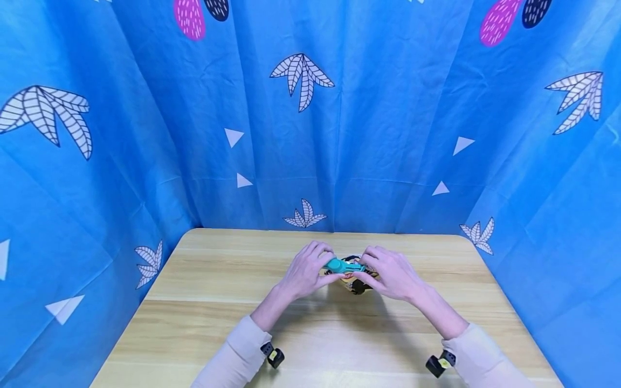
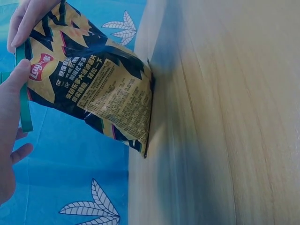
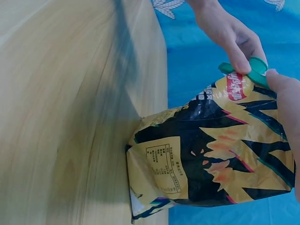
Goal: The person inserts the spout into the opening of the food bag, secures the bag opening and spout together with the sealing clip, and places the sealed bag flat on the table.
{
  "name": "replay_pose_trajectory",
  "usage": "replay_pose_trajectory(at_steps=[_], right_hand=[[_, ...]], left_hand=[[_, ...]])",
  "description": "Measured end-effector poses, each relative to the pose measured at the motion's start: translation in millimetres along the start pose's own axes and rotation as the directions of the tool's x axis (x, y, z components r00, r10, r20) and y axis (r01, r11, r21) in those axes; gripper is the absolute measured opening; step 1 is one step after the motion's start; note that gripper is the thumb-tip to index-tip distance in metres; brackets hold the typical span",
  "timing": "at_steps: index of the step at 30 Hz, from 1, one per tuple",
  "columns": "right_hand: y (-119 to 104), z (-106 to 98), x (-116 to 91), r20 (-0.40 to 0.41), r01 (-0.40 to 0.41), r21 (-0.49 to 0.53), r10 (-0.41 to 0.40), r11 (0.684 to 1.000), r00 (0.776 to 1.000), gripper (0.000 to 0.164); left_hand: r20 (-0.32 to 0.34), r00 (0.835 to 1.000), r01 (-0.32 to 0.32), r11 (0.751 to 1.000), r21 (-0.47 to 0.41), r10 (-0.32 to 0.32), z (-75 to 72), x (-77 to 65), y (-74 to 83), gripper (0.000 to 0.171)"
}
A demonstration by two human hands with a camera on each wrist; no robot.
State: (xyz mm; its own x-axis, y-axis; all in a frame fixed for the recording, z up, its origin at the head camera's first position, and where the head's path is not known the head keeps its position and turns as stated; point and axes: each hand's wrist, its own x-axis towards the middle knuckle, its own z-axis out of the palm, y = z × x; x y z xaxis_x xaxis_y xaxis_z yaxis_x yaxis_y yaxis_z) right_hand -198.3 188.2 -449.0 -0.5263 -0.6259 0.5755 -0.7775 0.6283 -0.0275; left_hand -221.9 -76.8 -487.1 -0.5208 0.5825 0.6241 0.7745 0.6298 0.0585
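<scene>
A black-and-gold Lay's chip bag [image 2: 98, 79] stands tilted with its bottom on the table. A teal-green bag clip [image 1: 342, 265] lies across the bag's top edge. My left hand [image 1: 308, 271] pinches the clip's rounded end, its thumb along the near side. From the other side, my right hand [image 1: 392, 272] pinches the clip's far end against the bag top. In the right wrist view, a round-ended part of the clip [image 3: 258, 65] juts out beside the bag; whether the clip is fully fastened cannot be told. The hands hide much of the bag's top.
A light wooden table [image 1: 218, 323] with rounded far corners lies under the bag. Blue patterned curtains [image 1: 388, 134] hang behind it and along both sides. Each wrist carries a small black camera [image 1: 275, 357] on a strap.
</scene>
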Motion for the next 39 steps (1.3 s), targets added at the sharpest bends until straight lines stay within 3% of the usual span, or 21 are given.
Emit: replay_pose_trajectory(at_steps=[10,17,26,31,39], right_hand=[[-2.6,-3.0,-1.1,0.04,-0.046,0.139,0.041,0.989,0.998,0.015],[-2.0,-2.0,-2.6,0.077,-0.064,0.182,0.051,0.981,0.996,0.019],[-3.7,1.5,0.7,0.064,-0.047,0.235,0.033,0.971,0.997,0.017],[-2.8,0.7,1.0,0.054,-0.028,0.234,0.016,0.972,0.998,0.018],[1.0,-1.5,0.8,0.037,0.004,0.148,-0.01,0.989,0.999,0.019]], left_hand=[[0.011,1.0,0.006,1.0,-0.015,-0.006,0.2,0.8,0.6,0.038],[0.016,1.0,0.006,0.999,-0.031,-0.005,1.1,0.3,1.2,0.039],[0.014,1.0,0.009,1.0,-0.027,-0.008,0.3,0.0,-1.7,0.039],[0.014,1.0,0.005,0.999,-0.035,-0.005,-0.1,0.5,-1.0,0.039],[0.031,0.999,0.015,1.0,-0.028,-0.014,-0.8,1.2,0.5,0.038]])
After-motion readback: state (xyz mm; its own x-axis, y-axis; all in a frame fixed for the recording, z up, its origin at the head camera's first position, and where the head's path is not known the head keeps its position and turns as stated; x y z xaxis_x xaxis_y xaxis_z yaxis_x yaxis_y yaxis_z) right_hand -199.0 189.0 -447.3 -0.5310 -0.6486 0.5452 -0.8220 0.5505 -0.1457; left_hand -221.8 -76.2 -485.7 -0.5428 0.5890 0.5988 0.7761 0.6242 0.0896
